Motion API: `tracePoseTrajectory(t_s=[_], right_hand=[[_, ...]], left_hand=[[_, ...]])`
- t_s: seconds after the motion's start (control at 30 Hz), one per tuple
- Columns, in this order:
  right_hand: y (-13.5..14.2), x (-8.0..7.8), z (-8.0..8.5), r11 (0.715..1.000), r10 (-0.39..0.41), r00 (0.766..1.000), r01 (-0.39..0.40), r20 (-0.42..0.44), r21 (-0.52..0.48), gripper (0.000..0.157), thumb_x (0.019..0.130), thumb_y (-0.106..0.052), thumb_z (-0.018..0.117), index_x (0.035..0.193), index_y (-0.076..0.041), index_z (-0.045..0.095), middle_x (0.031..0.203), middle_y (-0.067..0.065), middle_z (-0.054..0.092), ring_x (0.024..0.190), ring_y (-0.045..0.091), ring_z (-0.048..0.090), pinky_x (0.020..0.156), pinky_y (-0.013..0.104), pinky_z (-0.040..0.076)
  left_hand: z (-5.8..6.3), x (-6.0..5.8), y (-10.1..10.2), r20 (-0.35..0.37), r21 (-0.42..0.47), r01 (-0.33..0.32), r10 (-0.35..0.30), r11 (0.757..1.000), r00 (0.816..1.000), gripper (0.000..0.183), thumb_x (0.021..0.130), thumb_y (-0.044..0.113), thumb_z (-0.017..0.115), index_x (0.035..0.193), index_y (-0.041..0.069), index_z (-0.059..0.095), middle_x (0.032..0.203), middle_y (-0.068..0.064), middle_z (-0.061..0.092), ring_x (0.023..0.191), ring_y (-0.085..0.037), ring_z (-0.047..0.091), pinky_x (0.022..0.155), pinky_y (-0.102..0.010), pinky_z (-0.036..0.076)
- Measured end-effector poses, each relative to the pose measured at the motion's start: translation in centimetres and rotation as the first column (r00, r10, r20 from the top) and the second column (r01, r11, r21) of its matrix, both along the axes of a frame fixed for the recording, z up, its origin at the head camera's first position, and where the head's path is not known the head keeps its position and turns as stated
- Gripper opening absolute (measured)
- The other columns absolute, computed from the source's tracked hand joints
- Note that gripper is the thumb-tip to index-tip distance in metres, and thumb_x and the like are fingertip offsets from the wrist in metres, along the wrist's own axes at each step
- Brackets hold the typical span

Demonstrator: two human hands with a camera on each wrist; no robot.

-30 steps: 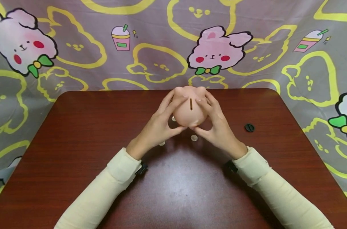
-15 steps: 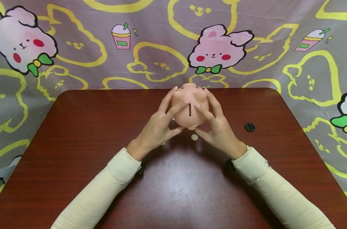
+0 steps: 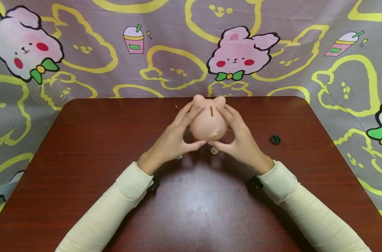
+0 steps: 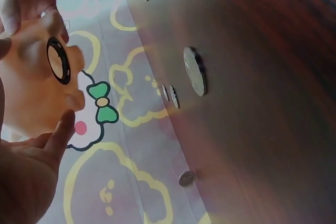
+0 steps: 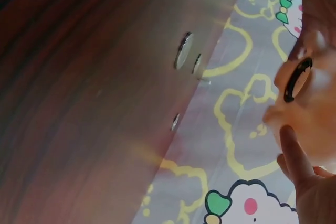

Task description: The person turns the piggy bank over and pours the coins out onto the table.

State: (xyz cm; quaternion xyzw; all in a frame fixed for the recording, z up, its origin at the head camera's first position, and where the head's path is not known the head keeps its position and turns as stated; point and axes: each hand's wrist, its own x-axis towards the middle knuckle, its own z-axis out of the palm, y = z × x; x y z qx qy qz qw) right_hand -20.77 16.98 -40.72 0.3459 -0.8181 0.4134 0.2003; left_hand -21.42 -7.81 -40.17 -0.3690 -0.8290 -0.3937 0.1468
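Note:
A pink piggy bank (image 3: 208, 127) is held up above the table between both hands, its coin slot facing up. My left hand (image 3: 168, 141) grips its left side, fingers spread over the top by the ear and thumb below. The right hand (image 3: 245, 145) mirrors this grip on the other side. On its underside, a round hole with a black rim (image 4: 59, 60) shows in the left wrist view. Beneath lie several coins; one coin (image 3: 214, 151) is just below the right thumb, and another coin (image 3: 179, 157) shows partly behind the left hand.
A round black plug (image 3: 275, 139) lies on the table to the right of the hands. Another small coin (image 3: 176, 106) is near the table's back edge, beyond the left hand. A patterned curtain (image 3: 175, 35) hangs behind the brown table (image 3: 93, 147).
The piggy bank tipped back so its snout showed, then tilted forward again, its slot shifting farther away. Both hands kept their grip. A small coin now shows beyond the left hand.

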Motion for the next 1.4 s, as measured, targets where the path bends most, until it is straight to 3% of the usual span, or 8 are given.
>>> tracePoseTrajectory(t_s=[0.1,0.3,0.43,0.63,0.83,1.0,1.27,1.4], right_hand=[[-0.1,0.0,0.2,0.998,0.004,0.988,0.006,0.157,-0.068,0.098,0.077,-0.003,0.092,0.16,-0.015,0.041,0.158,0.011,0.046,0.134,0.023,0.054,0.097,0.018,0.055],[0.1,-0.1,0.7,0.992,0.007,0.911,0.045,0.412,-0.116,0.084,0.09,-0.01,0.083,0.161,-0.026,0.041,0.157,-0.001,0.053,0.126,0.022,0.061,0.096,0.024,0.056],[-0.1,-0.2,1.1,0.99,-0.006,0.86,0.076,0.51,-0.117,0.073,0.094,-0.015,0.08,0.158,-0.023,0.045,0.145,0.009,0.061,0.12,0.022,0.064,0.092,0.026,0.056],[-0.4,-0.3,1.3,0.981,0.033,0.767,0.098,0.64,-0.168,0.066,0.096,-0.008,0.075,0.156,-0.015,0.046,0.139,0.018,0.059,0.104,0.021,0.069,0.073,0.03,0.064],[-0.4,-0.4,1.1,0.984,0.031,0.745,0.096,0.666,-0.153,0.065,0.098,-0.008,0.073,0.156,-0.013,0.045,0.144,0.017,0.056,0.104,0.02,0.069,0.072,0.028,0.063],[-0.2,-0.4,1.1,0.988,0.039,0.773,0.063,0.634,-0.138,0.07,0.097,-0.011,0.075,0.158,-0.018,0.043,0.153,0.009,0.052,0.119,0.026,0.065,0.081,0.03,0.062],[-0.2,-0.1,1.1,0.996,0.043,0.89,-0.004,0.453,-0.087,0.093,0.086,-0.005,0.085,0.163,-0.021,0.035,0.164,0.003,0.039,0.135,0.027,0.056,0.099,0.034,0.058],[-0.4,0.0,1.1,0.999,0.045,0.972,-0.039,0.232,-0.028,0.095,0.081,0.0,0.088,0.159,-0.013,0.037,0.167,0.011,0.032,0.146,0.028,0.043,0.108,0.045,0.053]], left_hand=[[0.2,0.1,0.0,0.067,-0.012,-0.015,0.016,1.0,0.998,0.093,0.09,0.03,0.084,0.165,0.03,0.028,0.17,-0.007,0.03,0.144,-0.025,0.048,0.113,-0.049,0.048],[0.5,0.3,0.1,0.215,-0.064,-0.045,0.057,0.997,0.975,0.087,0.099,0.043,0.071,0.168,0.039,0.017,0.17,0.003,0.031,0.15,-0.018,0.041,0.12,-0.049,0.042],[0.6,0.4,0.2,0.269,-0.105,-0.062,0.088,0.993,0.959,0.085,0.102,0.048,0.065,0.168,0.04,0.012,0.173,0.01,0.024,0.157,-0.015,0.032,0.125,-0.049,0.034],[0.7,0.4,0.3,0.344,-0.142,-0.075,0.121,0.987,0.931,0.083,0.103,0.053,0.061,0.168,0.037,0.013,0.173,0.005,0.026,0.154,-0.023,0.038,0.122,-0.052,0.038],[0.6,0.4,0.3,0.372,-0.155,-0.072,0.126,0.985,0.92,0.083,0.103,0.054,0.061,0.169,0.036,0.014,0.172,0.0,0.029,0.152,-0.025,0.041,0.121,-0.053,0.039],[0.5,0.3,0.2,0.35,-0.145,-0.054,0.103,0.988,0.931,0.085,0.102,0.051,0.064,0.169,0.036,0.013,0.174,0.005,0.023,0.156,-0.021,0.034,0.124,-0.051,0.035],[0.4,0.1,0.2,0.2,-0.055,-0.034,0.045,0.998,0.979,0.097,0.09,0.031,0.084,0.167,0.031,0.025,0.17,-0.005,0.03,0.148,-0.024,0.044,0.117,-0.049,0.045],[0.3,0.1,0.5,0.1,-0.019,-0.038,0.04,0.999,0.994,0.101,0.085,0.021,0.089,0.165,0.028,0.028,0.171,-0.009,0.024,0.143,-0.029,0.048,0.112,-0.049,0.05]])
